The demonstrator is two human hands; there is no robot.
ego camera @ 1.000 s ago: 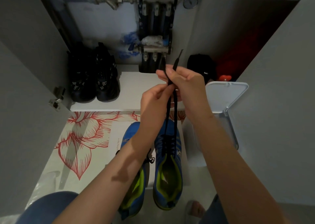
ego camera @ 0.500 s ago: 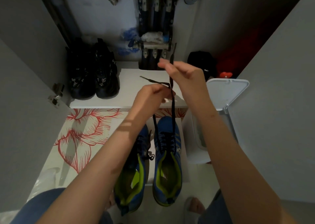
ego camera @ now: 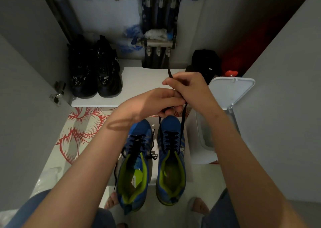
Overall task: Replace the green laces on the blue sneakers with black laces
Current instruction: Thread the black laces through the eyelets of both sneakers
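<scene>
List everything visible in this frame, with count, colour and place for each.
blue sneakers: 2, blue with lime lining, side by side on the floor, toes towards the shelf
black laces: one per sneaker, black; the ends from the right-hand sneaker are pulled up into the hands
black shoes: 2, black, left end of the shelf
shelf: 1, white, beyond the sneakers
bin: 1, white, lid open, right of the sneakers
floral mat: 1, white with red flowers, floor at left
black fabric item: 1, right end of the shelf
pipe manifold: 1, metal, back wall
left hand: 1, grips the laces above the sneakers
right hand: 1, pinches a lace end, just beyond the left hand
</scene>
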